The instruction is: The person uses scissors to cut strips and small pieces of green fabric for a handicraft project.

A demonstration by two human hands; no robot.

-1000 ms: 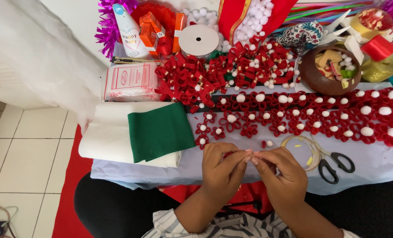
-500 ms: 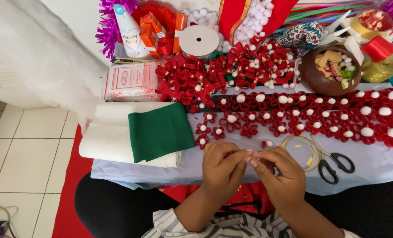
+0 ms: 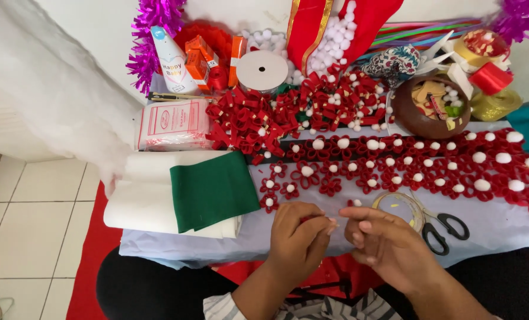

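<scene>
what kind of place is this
Likely a home craft table for party decorations: rows of red ribbon flowers with white pompoms, scissors, a ribbon spool and purple tinsel.

On the surface (image 3: 502, 228), the folded felt (image 3: 208, 189) lies left, scissors (image 3: 445, 228) right, ribbon flowers (image 3: 395, 163) between, a bowl (image 3: 421, 115) far behind.

Left hand (image 3: 300, 234): fingertips, earlier pressed against the other hand's, now drawn slightly apart from them, a sliver of red piece (image 3: 312, 218) showing under the curled fingers.
Right hand (image 3: 383, 237): shifted a little rightward and lower, a narrow gap now open between the two hands.
</scene>
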